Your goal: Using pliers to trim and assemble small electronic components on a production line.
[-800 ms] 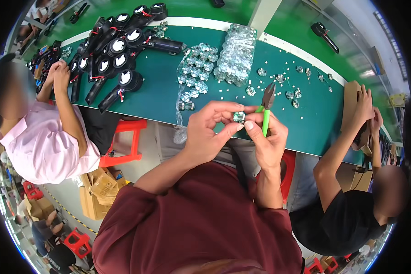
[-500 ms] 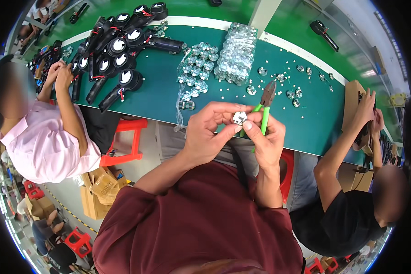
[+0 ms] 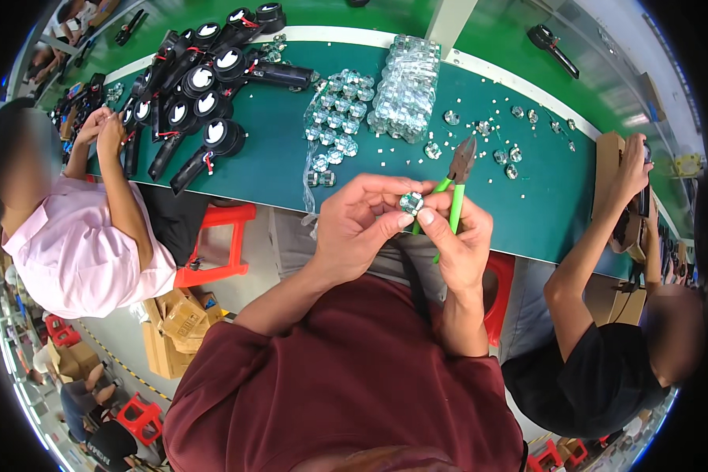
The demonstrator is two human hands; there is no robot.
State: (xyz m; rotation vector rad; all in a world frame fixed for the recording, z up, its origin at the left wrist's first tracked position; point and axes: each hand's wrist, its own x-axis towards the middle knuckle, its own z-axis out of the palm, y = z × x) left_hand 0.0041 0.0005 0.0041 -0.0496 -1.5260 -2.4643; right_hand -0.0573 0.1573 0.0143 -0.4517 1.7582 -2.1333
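Note:
Between my two hands, just over the table's near edge, is a small round circuit board (image 3: 411, 203) with a green face and white parts. My left hand (image 3: 362, 228) pinches it from the left with thumb and fingers. From the other side, the thumb and fingertip of my right hand (image 3: 460, 236) touch the board too. That right hand also holds green-handled cutting pliers (image 3: 462, 161), their jaws pointing up and away from me. Part of the handles is hidden behind the fingers.
Bagged boards (image 3: 405, 90) lie stacked ahead on the green table (image 3: 275, 134), beside loose boards (image 3: 342, 110). More boards and white bits (image 3: 511, 156) are scattered to the right. Black handheld housings (image 3: 204, 102) pile up at left. Co-workers sit on both sides, near a red stool (image 3: 228, 244).
The small board has turned in my fingers from its white side to its green side. The pliers have stayed in my right hand.

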